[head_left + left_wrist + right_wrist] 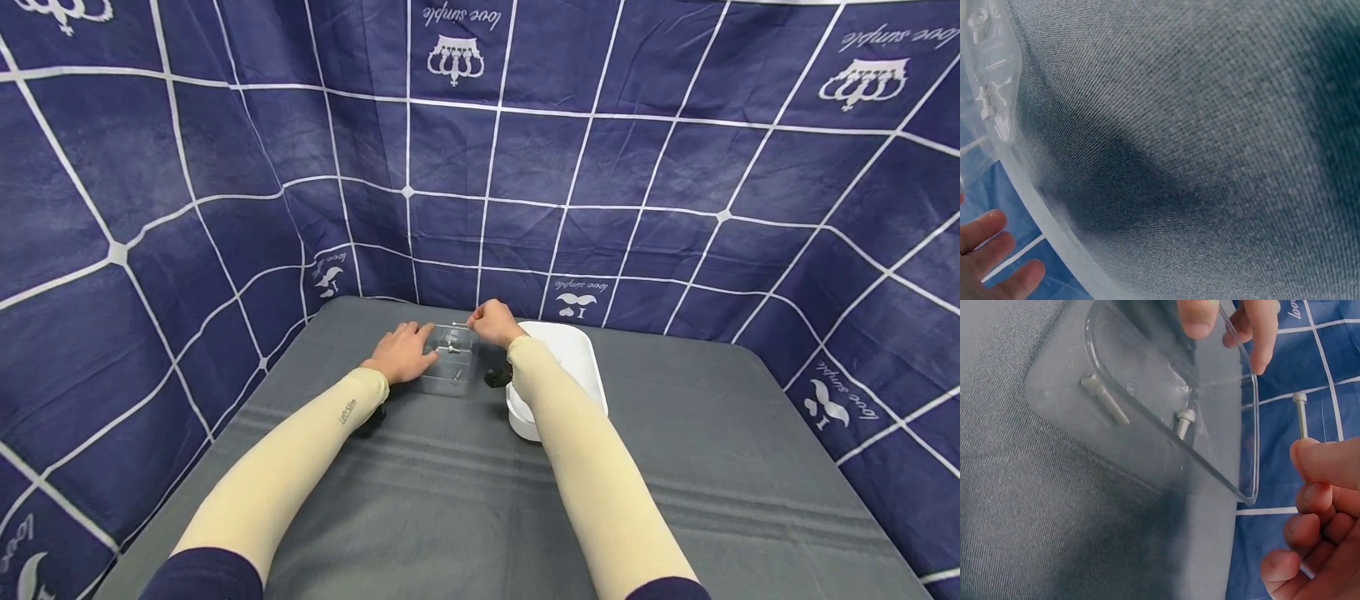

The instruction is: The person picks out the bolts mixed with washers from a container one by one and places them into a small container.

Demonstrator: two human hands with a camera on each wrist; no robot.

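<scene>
Above the far right corner of a clear plastic box (435,386), my right hand (492,322) pinches a socket-head screw (1301,415) between thumb and forefinger, its head end pointing away from the fingertips. The other fingers of that hand are curled below. At the box's left side is my left hand (403,352); thumb and fingers straddle the rim in the right wrist view. Inside the box lie a screw (1105,398) on the near side and a second screw (1185,423) farther in. The left wrist view catches just some loosely extended fingers (997,247).
A white tray (587,354) stands right of the box, partly hidden under my right forearm. Grey cloth (435,500) covers the table. A blue curtain (525,167) with white lines hangs behind and along both sides.
</scene>
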